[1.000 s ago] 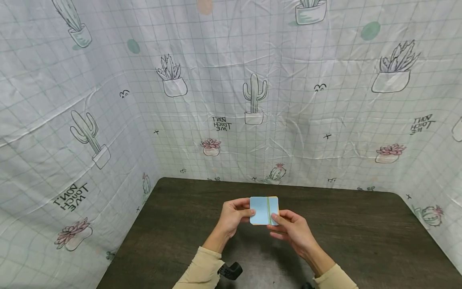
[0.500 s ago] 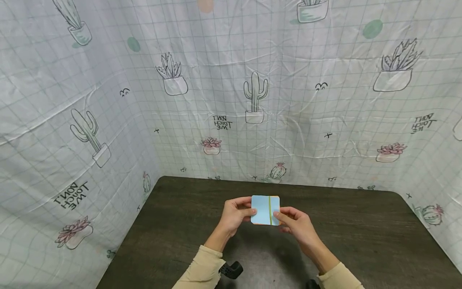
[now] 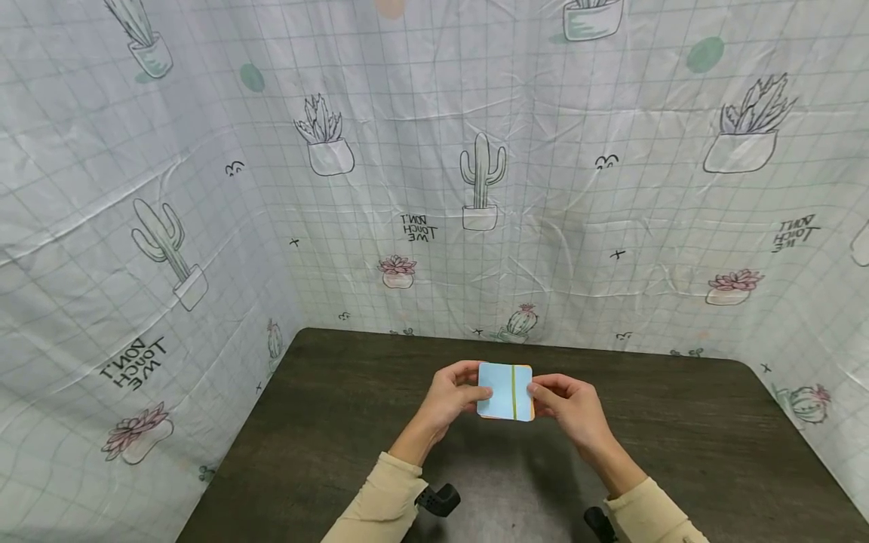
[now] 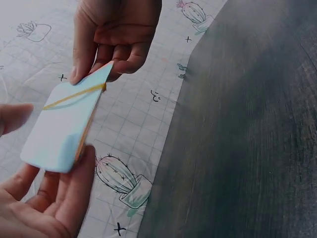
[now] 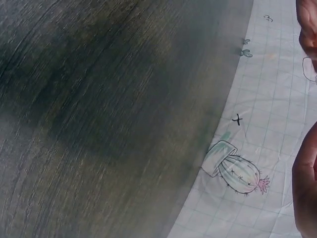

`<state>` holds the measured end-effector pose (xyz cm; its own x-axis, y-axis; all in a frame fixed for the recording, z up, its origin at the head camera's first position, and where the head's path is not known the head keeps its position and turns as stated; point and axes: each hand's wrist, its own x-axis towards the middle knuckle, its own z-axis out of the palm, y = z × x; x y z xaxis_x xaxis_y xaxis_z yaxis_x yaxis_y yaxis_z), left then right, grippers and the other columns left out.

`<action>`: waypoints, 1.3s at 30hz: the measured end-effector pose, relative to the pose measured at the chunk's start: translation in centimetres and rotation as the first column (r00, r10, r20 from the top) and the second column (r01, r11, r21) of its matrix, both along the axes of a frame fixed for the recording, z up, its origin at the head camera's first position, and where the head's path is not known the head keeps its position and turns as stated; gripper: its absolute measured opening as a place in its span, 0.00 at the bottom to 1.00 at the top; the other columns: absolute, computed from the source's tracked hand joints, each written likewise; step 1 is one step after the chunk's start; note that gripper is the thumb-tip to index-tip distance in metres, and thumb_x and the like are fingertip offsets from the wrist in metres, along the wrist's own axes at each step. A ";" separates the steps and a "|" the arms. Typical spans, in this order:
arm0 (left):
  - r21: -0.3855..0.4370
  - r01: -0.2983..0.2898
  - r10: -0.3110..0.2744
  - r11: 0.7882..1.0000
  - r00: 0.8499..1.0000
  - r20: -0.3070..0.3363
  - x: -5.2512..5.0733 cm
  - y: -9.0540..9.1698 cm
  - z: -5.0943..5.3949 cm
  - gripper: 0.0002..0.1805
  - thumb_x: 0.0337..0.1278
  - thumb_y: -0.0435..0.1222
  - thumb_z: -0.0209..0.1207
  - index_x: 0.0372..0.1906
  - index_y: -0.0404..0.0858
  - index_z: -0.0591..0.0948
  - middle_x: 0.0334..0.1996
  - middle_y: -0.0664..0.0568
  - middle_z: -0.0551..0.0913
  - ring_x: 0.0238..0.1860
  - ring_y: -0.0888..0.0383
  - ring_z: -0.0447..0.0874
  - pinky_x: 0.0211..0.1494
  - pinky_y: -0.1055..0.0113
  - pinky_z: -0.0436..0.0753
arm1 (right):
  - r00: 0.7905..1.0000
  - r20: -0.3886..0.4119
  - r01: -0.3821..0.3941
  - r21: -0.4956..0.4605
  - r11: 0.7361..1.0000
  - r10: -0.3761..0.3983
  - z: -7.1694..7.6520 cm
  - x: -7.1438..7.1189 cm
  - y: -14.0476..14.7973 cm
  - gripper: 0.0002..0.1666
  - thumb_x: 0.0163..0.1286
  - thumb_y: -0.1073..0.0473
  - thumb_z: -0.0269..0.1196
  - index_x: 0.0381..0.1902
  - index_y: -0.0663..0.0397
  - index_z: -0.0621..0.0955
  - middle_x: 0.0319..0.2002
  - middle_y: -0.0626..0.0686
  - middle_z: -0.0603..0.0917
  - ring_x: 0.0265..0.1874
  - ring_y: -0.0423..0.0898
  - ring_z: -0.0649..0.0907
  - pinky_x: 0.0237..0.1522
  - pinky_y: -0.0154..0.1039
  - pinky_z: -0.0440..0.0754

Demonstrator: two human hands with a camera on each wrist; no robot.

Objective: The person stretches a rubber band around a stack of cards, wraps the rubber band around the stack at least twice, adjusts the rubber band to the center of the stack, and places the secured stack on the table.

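Observation:
A small square pack of light-blue cards (image 3: 498,392) with rounded corners is held up above the table, an orange layer showing at its edge. A yellow-green rubber band (image 3: 514,392) runs straight across it, right of the middle. My left hand (image 3: 448,396) holds the left side, thumb over the face and fingers behind. At the right edge, my right hand (image 3: 570,407) pinches the pack between thumb and fingers. In the left wrist view the pack (image 4: 62,129) is seen slanted, its far end in the right hand (image 4: 119,29). The right wrist view shows only parts of hands.
The dark wooden table (image 3: 339,422) lies beneath both hands. A white grid-patterned cloth (image 3: 543,264) printed with cacti hangs behind it and along both sides. Black devices sit at the left wrist (image 3: 439,500) and right wrist (image 3: 600,523).
The right thumb has slid from the card face to the right edge, and the right fingers have left the bottom edge. The band now lies straight. Pack and hands have shifted slightly right.

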<state>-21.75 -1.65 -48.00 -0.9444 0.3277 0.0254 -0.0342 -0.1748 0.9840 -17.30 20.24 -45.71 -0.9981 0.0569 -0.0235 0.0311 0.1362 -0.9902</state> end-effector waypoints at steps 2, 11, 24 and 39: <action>-0.036 0.022 -0.023 0.999 1.000 -0.008 -0.1 0.1 0.2 0.22 0.55 0.28 0.69 0.57 0.36 0.82 0.40 0.49 0.83 0.36 0.58 0.84 0.34 0.64 0.84 | 1.000 -0.016 -0.008 0.017 1.000 0.008 0.0 0.0 -0.1 0.18 0.71 0.61 0.66 0.50 0.73 0.82 0.36 0.58 0.86 0.31 0.48 0.86 0.35 0.41 0.86; -0.145 -0.016 0.008 0.989 0.999 -0.052 -0.6 1.3 1.0 0.15 0.57 0.43 0.72 0.47 0.41 0.89 0.44 0.52 0.86 0.38 0.56 0.82 0.35 0.66 0.81 | 0.995 -0.045 -0.087 0.080 0.993 0.091 -0.3 0.3 -1.3 0.16 0.72 0.60 0.65 0.49 0.70 0.84 0.36 0.59 0.87 0.33 0.51 0.86 0.36 0.43 0.86; -0.154 -0.098 0.095 0.983 0.995 -0.024 -0.8 1.9 1.6 0.10 0.54 0.39 0.73 0.37 0.37 0.91 0.36 0.53 0.87 0.34 0.57 0.82 0.34 0.65 0.81 | 0.998 -0.068 0.004 0.093 0.996 0.003 -0.1 0.6 -2.0 0.11 0.71 0.64 0.65 0.45 0.69 0.85 0.33 0.58 0.86 0.28 0.48 0.84 0.32 0.39 0.85; -0.089 -0.128 0.125 0.988 0.991 -0.047 -0.9 1.6 1.6 0.09 0.53 0.36 0.74 0.37 0.35 0.90 0.36 0.52 0.87 0.32 0.56 0.83 0.32 0.65 0.82 | 0.999 -0.045 -0.026 0.046 0.999 0.028 0.8 0.8 -2.2 0.13 0.73 0.63 0.64 0.48 0.69 0.82 0.36 0.60 0.85 0.32 0.49 0.84 0.34 0.40 0.86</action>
